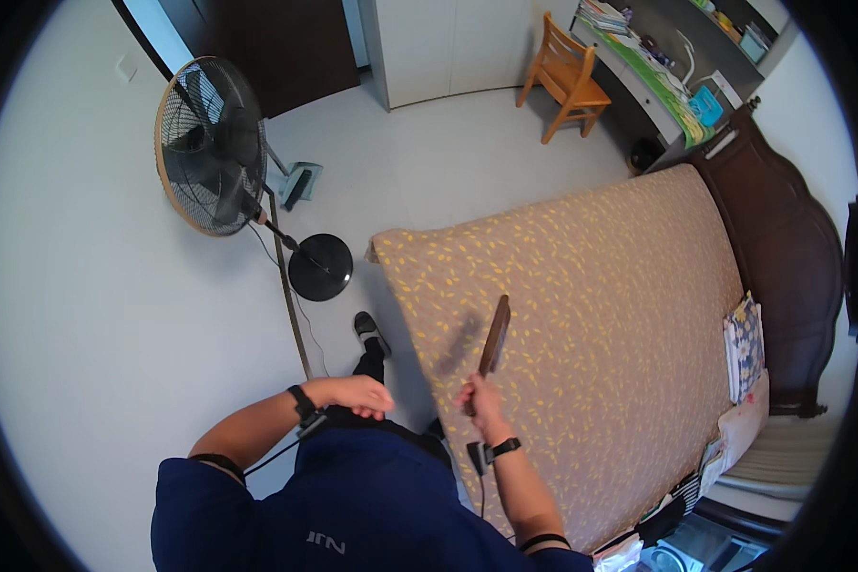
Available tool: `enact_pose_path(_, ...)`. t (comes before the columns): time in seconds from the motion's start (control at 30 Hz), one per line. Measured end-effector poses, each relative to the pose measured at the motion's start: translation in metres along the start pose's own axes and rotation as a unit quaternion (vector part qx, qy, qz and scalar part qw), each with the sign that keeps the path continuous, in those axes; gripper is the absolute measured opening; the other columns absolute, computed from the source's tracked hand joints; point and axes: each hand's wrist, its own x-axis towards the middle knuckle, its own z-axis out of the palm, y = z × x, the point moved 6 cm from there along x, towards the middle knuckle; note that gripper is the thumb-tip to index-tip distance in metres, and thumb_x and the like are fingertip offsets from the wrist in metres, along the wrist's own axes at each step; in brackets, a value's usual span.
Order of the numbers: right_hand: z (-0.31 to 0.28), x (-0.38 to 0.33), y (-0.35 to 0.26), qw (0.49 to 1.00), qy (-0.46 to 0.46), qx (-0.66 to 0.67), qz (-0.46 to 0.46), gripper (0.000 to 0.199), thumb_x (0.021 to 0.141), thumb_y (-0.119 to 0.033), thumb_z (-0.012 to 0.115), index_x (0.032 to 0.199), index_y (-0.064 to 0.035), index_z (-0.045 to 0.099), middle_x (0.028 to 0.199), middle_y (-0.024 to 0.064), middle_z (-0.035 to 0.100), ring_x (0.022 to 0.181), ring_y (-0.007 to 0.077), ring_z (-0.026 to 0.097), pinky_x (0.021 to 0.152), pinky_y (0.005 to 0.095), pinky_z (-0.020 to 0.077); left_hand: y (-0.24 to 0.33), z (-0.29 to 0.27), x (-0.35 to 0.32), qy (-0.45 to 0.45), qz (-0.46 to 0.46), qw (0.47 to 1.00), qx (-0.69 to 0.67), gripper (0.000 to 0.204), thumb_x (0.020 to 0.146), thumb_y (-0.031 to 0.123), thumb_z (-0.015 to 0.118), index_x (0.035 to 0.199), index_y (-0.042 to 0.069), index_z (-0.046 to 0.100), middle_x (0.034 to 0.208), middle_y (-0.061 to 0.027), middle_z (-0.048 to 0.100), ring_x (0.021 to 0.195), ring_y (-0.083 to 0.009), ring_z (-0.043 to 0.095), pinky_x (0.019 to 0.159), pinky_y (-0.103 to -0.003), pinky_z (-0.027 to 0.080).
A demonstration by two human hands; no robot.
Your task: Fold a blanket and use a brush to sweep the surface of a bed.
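My right hand (483, 402) is closed round the handle of a long brown wooden brush (495, 336), which looks like a bed brush. Its far end points away from me, and a darker strip, seemingly bristles, runs along its right side. The brush is held over the near left part of a bed covered by a brown bedspread (582, 286) with small yellow leaves. A soft shadow falls on the cloth left of the brush, apart from it. In front of my waist, my left hand (360, 393) has its fingers curled in, with nothing visible in them.
A black standing fan (214, 148) with a round base (321, 267) stands left of the bed, its cord along the floor. Behind it is a dustpan (300, 186). A wooden chair (567, 78) and cluttered desk (648, 81) stand far off. A folded floral pillow (745, 348) lies by the dark headboard (782, 229).
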Motion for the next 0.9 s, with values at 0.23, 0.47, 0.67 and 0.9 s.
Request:
enact_pose_path(0.23, -0.063, 0.115, -0.051, 0.953, 0.276, -0.028, -0.123, 0.032, 0.097, -0.029, 0.051, 0.078, -0.0040, 0.051, 0.055, 0.0055, 0.050, 0.040, 0.0205, 0.052, 0.039, 0.0349, 0.0463, -0.225, -0.151, -0.127, 0.193, -0.113, 0.948, 0.226, 0.023, 0.084, 0.025, 0.058, 0.080, 0.005, 0.069, 0.068, -0.0075, 0.065, 0.057, -0.0208, 0.057, 0.056, -0.035, 0.048)
enact_pose_path(0.47, 0.000, 0.198, -0.058, 0.956, 0.289, -0.033, 0.039, 0.041, 0.098, -0.036, 0.043, 0.076, -0.0023, 0.051, 0.059, 0.0101, 0.054, 0.045, 0.0238, 0.054, 0.042, 0.0387, 0.0462, -0.262, -0.154, -0.239, 0.194, -0.171, 0.962, 0.083, 0.019, 0.088, 0.014, 0.053, 0.081, 0.005, 0.069, 0.076, -0.0055, 0.065, 0.069, -0.0178, 0.063, 0.059, -0.031, 0.052)
enact_pose_path(0.67, 0.204, 0.207, -0.061, 0.973, -0.041, -0.161, 0.159, 0.032, 0.098, -0.033, 0.045, 0.075, -0.0105, 0.051, 0.059, 0.0013, 0.053, 0.047, 0.0154, 0.053, 0.045, 0.0325, 0.0456, -0.313, -0.188, -0.231, 0.210, -0.117, 0.947, 0.214, 0.026, 0.087, 0.024, 0.055, 0.100, 0.005, 0.066, 0.102, -0.0179, 0.066, 0.098, -0.0354, 0.061, 0.085, -0.042, 0.048)
enact_pose_path(0.9, 0.221, 0.217, -0.142, 0.962, -0.087, -0.213, 0.148, 0.035, 0.098, -0.037, 0.049, 0.073, -0.0118, 0.053, 0.056, -0.0026, 0.051, 0.046, 0.0115, 0.050, 0.046, 0.0312, 0.0451, -0.281, -0.260, -0.194, 0.253, -0.152, 0.943, 0.150, 0.029, 0.087, 0.026, 0.055, 0.102, 0.005, 0.066, 0.104, -0.0188, 0.066, 0.100, -0.0371, 0.061, 0.088, -0.043, 0.047)
